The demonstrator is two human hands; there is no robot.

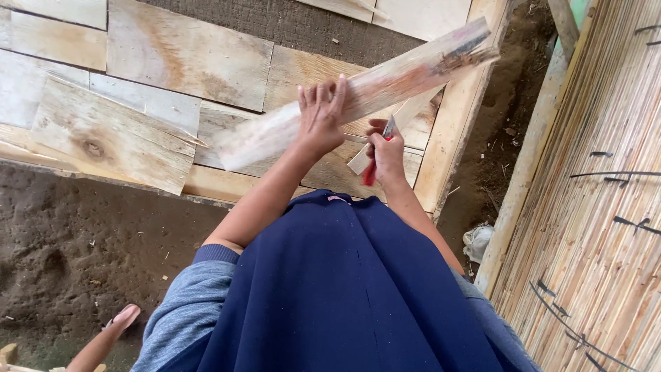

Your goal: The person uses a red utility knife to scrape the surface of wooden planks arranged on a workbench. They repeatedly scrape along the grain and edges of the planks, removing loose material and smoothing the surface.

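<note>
**Boards, earth and a bamboo wall**

Pale wooden planks [151, 62] are lying joined across a timber frame [458, 124]. Dark packed soil [76, 234] is spreading below. A split-bamboo wall [606, 207] is standing alongside, a crumpled white bag [476, 242] lying at its foot.

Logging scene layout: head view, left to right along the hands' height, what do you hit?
Knotted plank → left hand on the long plank → right hand gripping a red-handled tool → light frame beam → dirt strip → pole → split-bamboo wall.
</note>
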